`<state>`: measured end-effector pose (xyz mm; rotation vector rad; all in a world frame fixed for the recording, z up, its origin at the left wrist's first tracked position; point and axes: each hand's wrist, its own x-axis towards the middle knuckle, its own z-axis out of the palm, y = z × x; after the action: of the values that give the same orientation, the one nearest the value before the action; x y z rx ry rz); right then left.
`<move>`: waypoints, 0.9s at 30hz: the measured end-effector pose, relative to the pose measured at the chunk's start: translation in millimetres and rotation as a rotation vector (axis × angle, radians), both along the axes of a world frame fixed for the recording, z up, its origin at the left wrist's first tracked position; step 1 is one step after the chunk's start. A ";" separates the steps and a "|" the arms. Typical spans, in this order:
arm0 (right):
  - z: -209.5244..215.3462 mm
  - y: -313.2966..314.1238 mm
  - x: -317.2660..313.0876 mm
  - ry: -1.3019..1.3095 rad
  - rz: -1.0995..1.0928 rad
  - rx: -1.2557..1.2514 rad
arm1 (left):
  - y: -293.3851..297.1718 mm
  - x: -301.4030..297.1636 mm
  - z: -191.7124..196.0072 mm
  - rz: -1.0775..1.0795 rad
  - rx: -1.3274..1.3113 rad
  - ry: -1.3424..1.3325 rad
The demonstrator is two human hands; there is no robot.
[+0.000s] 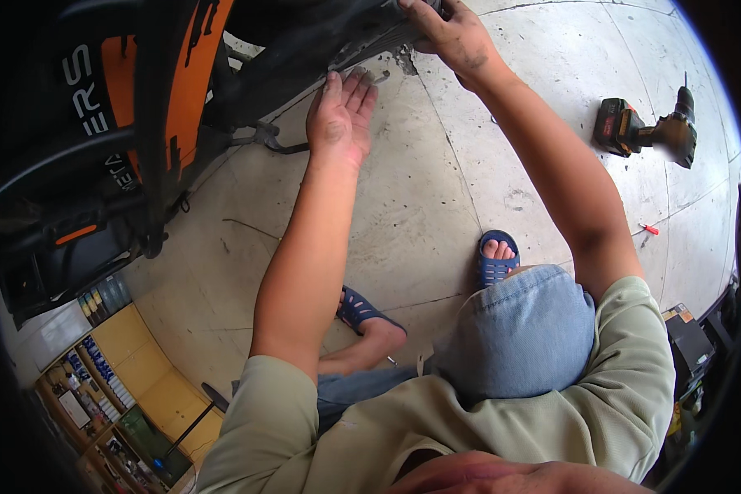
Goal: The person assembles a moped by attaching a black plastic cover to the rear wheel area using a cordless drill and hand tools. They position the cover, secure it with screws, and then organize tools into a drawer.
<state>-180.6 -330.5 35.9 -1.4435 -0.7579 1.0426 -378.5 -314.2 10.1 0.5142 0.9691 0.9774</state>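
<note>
White capitals (86, 90) on black-and-orange vehicle (191, 99); drill battery (613, 128) print unreadable

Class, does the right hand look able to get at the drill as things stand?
Probably yes: nothing visible stands between the right hand and the drill, though the hand is at the dark panel and would first have to leave it.

matt black panel (305, 59), denim jeans (519, 342)

A vehicle repair workshop, judging by the black-and-orange vehicle (191, 82), cordless drill (671, 136) on the scuffed floor (412, 206) and stocked shelving (99, 380).
</note>
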 end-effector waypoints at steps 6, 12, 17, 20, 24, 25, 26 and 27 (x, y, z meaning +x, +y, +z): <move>-16.2 11.6 -11.7 0.192 -0.075 0.107 | 0.5 3.8 0.9 0.034 0.023 -0.027; -14.7 14.9 -21.3 0.056 -0.070 0.071 | 3.9 0.2 -5.1 0.069 -0.008 -0.056; -18.2 15.2 -23.4 -0.184 0.001 0.260 | 4.6 4.2 -10.8 0.096 0.025 -0.057; 23.6 12.1 -3.6 -0.157 0.345 -0.044 | 4.1 3.7 -18.6 0.150 0.006 -0.105; 14.4 10.6 -1.9 -0.476 0.303 0.073 | 7.5 9.1 -24.5 0.210 0.058 -0.109; -5.0 14.9 -1.6 -0.608 0.238 0.145 | 6.6 10.3 -23.6 0.185 0.086 -0.079; -22.2 18.1 -4.4 -0.736 0.173 0.212 | 7.7 5.8 -26.2 0.171 0.115 -0.050; -34.5 20.4 0.7 -0.681 0.133 0.250 | 9.0 2.8 -29.9 0.154 0.148 -0.023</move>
<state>-179.9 -310.1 1.4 -1.5456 -1.4320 0.5074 -375.7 -305.2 -19.8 0.5568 0.9302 1.1975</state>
